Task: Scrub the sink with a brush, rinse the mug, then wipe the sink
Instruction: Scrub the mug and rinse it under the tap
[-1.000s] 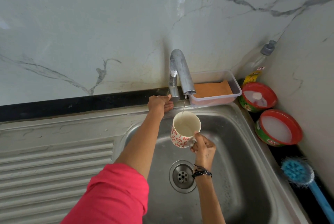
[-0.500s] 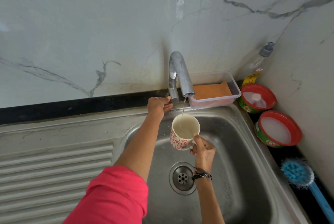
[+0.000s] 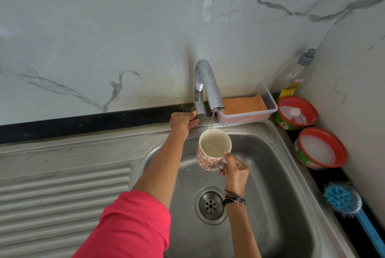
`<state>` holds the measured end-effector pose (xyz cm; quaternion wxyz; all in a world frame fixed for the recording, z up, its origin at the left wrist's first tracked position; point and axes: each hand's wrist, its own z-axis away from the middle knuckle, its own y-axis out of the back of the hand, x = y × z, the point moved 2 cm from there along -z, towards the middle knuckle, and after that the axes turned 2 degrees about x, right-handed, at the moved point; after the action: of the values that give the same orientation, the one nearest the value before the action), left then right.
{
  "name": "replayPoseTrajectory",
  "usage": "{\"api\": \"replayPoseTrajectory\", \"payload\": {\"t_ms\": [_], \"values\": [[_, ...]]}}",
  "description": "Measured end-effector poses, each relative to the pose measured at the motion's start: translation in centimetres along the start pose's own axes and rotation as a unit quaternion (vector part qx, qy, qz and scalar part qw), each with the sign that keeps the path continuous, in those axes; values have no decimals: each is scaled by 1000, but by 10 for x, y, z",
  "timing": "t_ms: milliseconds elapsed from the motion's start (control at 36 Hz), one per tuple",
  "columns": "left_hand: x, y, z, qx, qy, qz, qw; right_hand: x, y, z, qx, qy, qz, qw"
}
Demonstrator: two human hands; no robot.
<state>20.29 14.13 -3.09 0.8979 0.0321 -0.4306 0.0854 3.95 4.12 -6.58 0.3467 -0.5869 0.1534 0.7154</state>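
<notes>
My right hand (image 3: pixel 235 170) grips the handle of a white mug with red flower marks (image 3: pixel 208 159), held upright over the steel sink (image 3: pixel 277 174). A thin stream of water falls from the tap spout (image 3: pixel 210 89) into the mug, which holds some water. My left hand (image 3: pixel 183 121) grips the tap handle at the base of the tap. The blue brush (image 3: pixel 343 200) lies on the black ledge right of the sink.
A clear box with an orange cloth (image 3: pixel 243 104) sits behind the sink. Two red-rimmed tubs (image 3: pixel 296 112) (image 3: pixel 319 147) and a soap bottle (image 3: pixel 295 72) stand in the right corner. The drain (image 3: pixel 210 205) is below the mug. A ribbed drainboard (image 3: pixel 62 195) lies left.
Both hands and the mug stay almost still under the thin stream. The water level in the mug looks a little higher.
</notes>
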Motion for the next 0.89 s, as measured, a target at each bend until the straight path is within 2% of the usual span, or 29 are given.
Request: {"api": "replayPoseTrajectory", "payload": {"t_ms": [889], "values": [[-2, 1, -7, 5, -6, -9, 1000, -16, -4, 2, -18, 11, 7, 1000]]}}
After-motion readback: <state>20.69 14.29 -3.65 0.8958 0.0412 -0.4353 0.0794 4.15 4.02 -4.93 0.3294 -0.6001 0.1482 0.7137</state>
